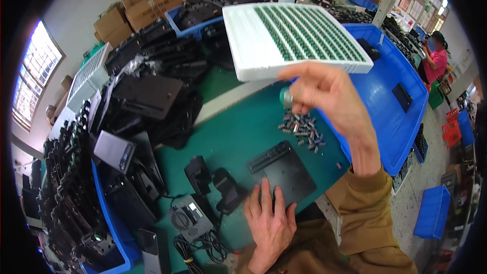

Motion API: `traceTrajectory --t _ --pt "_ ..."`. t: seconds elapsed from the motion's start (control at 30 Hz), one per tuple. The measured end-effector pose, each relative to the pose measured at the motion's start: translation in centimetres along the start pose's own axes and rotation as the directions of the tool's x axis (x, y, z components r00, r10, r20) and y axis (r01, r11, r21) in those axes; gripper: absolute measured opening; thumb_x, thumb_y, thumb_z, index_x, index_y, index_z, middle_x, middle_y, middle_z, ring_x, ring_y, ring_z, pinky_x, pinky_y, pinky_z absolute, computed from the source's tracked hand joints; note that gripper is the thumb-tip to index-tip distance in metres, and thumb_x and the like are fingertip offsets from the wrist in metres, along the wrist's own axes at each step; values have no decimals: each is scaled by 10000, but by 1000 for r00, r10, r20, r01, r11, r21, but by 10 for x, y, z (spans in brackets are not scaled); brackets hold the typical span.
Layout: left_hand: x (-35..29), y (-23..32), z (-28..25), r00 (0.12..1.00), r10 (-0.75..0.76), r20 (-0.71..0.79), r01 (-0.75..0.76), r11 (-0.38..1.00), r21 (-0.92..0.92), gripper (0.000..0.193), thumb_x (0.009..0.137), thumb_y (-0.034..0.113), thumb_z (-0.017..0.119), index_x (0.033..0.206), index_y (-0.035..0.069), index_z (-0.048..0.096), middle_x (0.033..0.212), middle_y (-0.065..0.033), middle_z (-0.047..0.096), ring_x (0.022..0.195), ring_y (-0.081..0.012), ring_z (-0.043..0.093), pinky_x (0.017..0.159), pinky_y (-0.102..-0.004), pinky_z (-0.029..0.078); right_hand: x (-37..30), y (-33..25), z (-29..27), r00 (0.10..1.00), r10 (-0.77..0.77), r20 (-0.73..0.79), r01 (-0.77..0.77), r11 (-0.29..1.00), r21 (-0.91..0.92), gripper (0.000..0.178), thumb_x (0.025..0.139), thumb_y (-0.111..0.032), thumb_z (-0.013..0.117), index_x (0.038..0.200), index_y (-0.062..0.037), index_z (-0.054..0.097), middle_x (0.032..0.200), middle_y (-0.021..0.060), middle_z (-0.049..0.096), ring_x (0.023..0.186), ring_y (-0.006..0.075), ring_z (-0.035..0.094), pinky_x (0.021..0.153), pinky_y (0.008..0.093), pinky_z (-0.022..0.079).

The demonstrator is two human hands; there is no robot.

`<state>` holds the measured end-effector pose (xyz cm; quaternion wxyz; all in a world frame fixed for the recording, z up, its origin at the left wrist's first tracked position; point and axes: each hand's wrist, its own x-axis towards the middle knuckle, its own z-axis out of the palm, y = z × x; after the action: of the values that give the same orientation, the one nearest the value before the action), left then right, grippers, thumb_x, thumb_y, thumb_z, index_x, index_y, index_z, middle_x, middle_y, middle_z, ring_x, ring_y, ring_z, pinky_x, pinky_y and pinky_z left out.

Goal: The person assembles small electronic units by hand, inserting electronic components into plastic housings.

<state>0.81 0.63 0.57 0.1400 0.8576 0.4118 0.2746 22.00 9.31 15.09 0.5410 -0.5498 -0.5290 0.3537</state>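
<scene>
Left hand on a black panel, right hand with a small green piece near a white tray

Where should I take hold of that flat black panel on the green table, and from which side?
Probably pinch the black panel along its right edge, coming from the right: it lies flat and that long edge is uncovered, while the left hand covers its near left part.

On the table I see a plate, a pile of small parts behind it, a tray farther back, a bin rightward, and leftward, cables, then a crate.
</scene>
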Motion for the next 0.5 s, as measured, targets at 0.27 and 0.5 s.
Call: traceTrajectory --t 0.27,0.5 --pt "1 0 2 999 -9 38 9 1000 1 529 806 227 769 1241 -40 630 1467 -249 486 1278 -452 472 1045 -571 378 -53 82 7 929 365 58 -369 924 98 190 929 20 642 1097 24 729 880 78 723 750 125 691 700 251 572" --pt "0 3 -1 999 -14 52 13 1000 6 525 808 222 765 1236 -49 628 1471 -255 480 1267 -464 475 1043 -575 378 -56 90 13 968 250 19 -242 950 -199 205 908 45 649 1098 24 724 919 40 713 799 85 650 744 223 528"
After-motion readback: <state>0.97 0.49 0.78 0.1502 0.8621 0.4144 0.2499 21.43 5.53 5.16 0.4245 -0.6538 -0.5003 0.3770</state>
